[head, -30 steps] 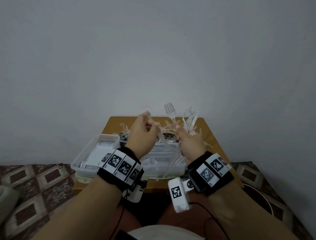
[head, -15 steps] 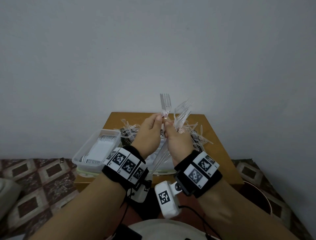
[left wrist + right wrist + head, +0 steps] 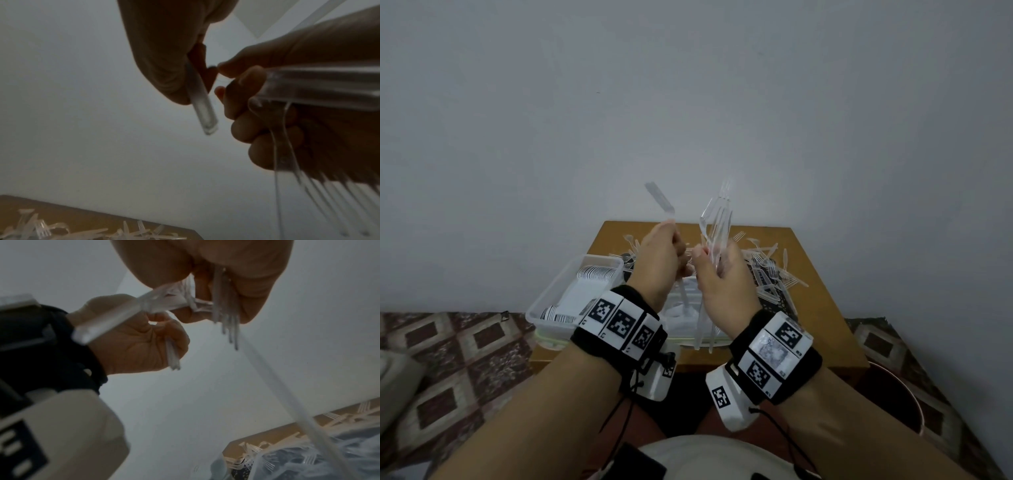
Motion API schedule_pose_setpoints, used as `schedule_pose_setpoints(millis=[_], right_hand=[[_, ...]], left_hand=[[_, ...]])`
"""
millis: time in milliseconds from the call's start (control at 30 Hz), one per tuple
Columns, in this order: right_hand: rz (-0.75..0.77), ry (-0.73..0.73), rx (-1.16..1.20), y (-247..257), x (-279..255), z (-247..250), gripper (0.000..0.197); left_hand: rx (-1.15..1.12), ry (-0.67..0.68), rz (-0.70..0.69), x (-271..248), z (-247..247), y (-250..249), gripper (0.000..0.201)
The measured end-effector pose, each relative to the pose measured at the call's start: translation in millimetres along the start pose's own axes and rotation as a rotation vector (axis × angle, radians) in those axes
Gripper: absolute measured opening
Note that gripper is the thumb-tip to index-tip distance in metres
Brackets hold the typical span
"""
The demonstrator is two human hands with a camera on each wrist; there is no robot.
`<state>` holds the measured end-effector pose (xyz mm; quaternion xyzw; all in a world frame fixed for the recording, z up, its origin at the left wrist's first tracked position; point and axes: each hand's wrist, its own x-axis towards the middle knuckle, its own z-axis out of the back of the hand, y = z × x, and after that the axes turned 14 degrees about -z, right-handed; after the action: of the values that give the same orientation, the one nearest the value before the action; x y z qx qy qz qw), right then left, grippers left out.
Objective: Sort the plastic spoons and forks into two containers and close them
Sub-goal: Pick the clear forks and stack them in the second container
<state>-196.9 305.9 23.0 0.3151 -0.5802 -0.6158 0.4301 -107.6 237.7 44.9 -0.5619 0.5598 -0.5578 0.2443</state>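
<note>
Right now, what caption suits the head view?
Left hand holds one plastic utensil; right hand grips a bunch of forks.

Clear, colourless forks (image 3: 717, 222) are catching pale light against the grey-white wall (image 3: 688, 102), and the loose cutlery (image 3: 770, 267) is showing equally transparent over the ochre-brown table (image 3: 822, 291). Black wristbands (image 3: 619, 325) are carrying white squares with black checker markers, while the floor (image 3: 455, 359) is showing brown, cream-edged diamond tiles
</note>
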Motion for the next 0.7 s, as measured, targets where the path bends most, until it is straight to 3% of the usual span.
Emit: schedule_pose_setpoints(millis=[133,267,467,567,700], right_hand=[[-0.031,0.047,-0.047,0,2,1,0.023],[-0.007,0.096,-0.14,0,1,0,0.036],[0.036,0.177,-0.076,-1,3,5,0.01],[0.028,0.188,0.014,-2,3,8,0.006],[0.046,0.083,0.033,-2,1,7,0.01]], left_hand=[[0.139,0.13,-0.072,-2,0,-2,0.031],[0.236,0.018,-0.058,1,1,1,0.029],[0.283,-0.095,-0.204,3,3,-2,0.023],[0.143,-0.146,-0.116,10,6,-7,0.024],[0.048,-0.032,-0.045,11,8,-7,0.027]])
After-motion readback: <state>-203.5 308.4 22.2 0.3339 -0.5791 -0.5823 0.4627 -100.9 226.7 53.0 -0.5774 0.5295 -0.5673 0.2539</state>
